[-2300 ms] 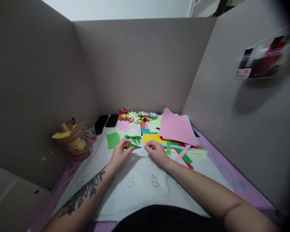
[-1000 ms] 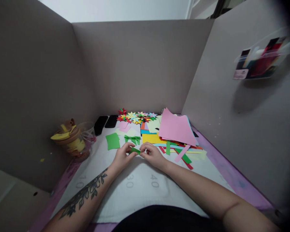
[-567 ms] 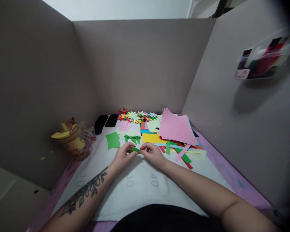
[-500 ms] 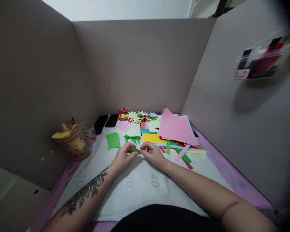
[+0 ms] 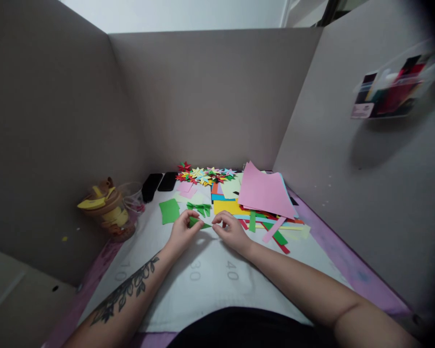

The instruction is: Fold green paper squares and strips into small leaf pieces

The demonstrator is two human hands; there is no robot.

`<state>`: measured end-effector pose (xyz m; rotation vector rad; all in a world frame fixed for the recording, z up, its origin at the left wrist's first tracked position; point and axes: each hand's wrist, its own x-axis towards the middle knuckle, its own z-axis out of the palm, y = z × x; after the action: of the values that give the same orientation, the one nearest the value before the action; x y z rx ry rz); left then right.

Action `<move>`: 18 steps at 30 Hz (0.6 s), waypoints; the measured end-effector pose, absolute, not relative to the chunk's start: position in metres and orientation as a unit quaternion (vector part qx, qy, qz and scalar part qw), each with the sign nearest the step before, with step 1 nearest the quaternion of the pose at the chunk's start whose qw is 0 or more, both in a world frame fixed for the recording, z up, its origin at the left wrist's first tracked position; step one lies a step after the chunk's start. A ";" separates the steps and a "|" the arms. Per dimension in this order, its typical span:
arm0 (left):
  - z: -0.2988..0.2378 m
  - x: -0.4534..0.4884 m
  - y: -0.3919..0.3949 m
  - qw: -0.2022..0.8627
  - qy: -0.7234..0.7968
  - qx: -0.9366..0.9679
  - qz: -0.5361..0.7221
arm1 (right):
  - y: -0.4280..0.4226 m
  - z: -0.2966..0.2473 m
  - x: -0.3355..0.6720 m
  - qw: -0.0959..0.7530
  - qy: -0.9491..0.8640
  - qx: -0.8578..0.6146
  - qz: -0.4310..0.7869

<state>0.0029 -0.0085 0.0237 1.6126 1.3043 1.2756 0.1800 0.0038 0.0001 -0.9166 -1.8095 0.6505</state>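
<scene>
Mat (image 5: 203, 290): white, numbered; "30" and "40" readable between the forearms.
Wall card (image 5: 387, 94): on the right partition; blurred, print unreadable.
Paper stack (image 5: 264, 193): pink sheet on top, right of the hands and apart from them.
Left hand (image 5: 181, 232): thumb and fingers pinched on the wide end of the green wedge (image 5: 197, 223).
Right hand (image 5: 234, 232): fingertips closed at the wedge's point, other fingers curled.
Green wedge: between both hands, low over the mat; long axis left-right, point toward the right hand; the left covers more of it.
Green bow (image 5: 200, 208): just beyond the wedge, not touching it.
</scene>
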 end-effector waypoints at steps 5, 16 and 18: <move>0.022 0.004 -0.009 0.346 0.486 0.633 0.493 | 0.004 0.000 0.175 0.480 -0.753 -0.374 0.250; 0.015 0.006 -0.007 0.315 0.481 0.658 0.487 | 0.003 -0.001 0.167 0.479 -0.760 -0.370 0.236; 0.016 0.005 -0.006 0.315 0.488 0.650 0.490 | 0.004 -0.001 0.167 0.481 -0.757 -0.375 0.236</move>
<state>0.0052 -0.0060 0.0164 1.7128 1.2850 1.2900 0.1668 0.0042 -0.0013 -0.9135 -1.8460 0.5759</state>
